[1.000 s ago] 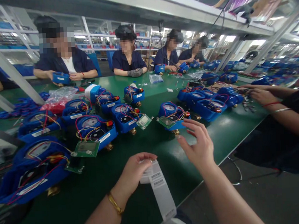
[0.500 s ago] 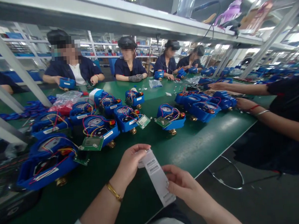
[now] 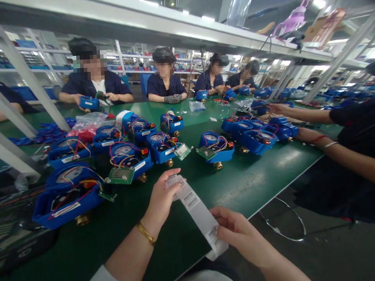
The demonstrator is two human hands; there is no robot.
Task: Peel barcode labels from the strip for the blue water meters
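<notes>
Both my hands are pinching the label strip point(image 3: 197, 211): left hand point(image 3: 160, 196) up top, right hand point(image 3: 239, 234) lower, just above the green bench point(image 3: 264, 174).

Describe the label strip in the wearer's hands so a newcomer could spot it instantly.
Start at the green bench crowded with blue meters. At its near edge the left hand pinches the top of a white label strip, while the right hand grips its lower end. It is the only long white paper band with barcodes; everything around it is blue plastic and coloured wires.
</notes>
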